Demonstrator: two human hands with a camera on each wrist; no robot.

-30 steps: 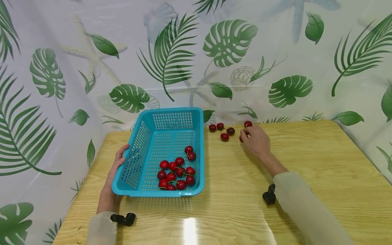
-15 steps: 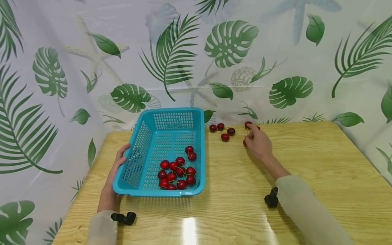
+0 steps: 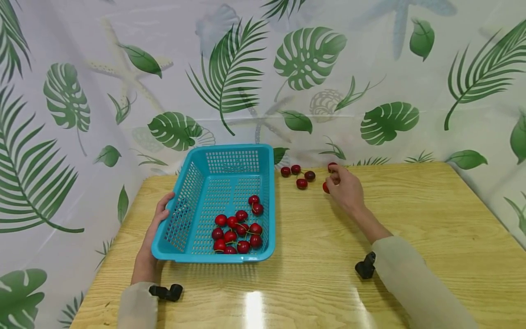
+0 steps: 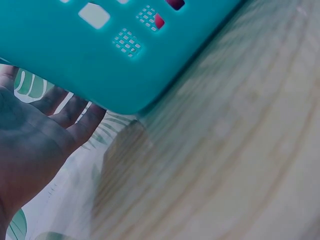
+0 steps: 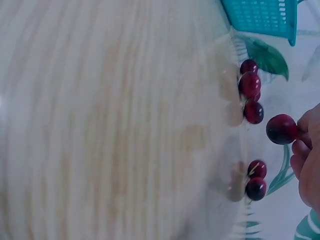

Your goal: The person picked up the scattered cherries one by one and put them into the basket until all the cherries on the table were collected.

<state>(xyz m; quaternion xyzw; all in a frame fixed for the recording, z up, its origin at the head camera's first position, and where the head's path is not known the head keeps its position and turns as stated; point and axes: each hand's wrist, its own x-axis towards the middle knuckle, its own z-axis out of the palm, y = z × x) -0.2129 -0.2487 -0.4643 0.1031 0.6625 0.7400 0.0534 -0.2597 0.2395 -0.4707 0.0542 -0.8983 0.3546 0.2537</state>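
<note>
My right hand (image 3: 346, 188) pinches a dark red cherry (image 5: 282, 129) by its stem end, and that cherry hangs clear of the table in the right wrist view. Just behind the fingers another cherry (image 3: 332, 166) lies by the table's back edge; the right wrist view shows a further cherry (image 5: 256, 189) beside it. My left hand (image 3: 155, 224) rests against the left outer side of a blue plastic basket (image 3: 269, 160). Its fingers (image 4: 85, 122) lie fairly straight along the basket in the left wrist view. Several red cherries (image 3: 229, 236) with stems sit in the basket's near right part.
Between the basket and my right hand, several loose cherries (image 3: 302, 183) lie near the back of the wooden table (image 3: 312, 278). A white sheet (image 3: 255, 59) printed with green leaves hangs directly behind the table and along its left side.
My right hand shifts slightly right, then a little back left, with the cherry moving along at its fingertips. A cherry behind that hand becomes hidden. My left hand and the basket stay in place.
</note>
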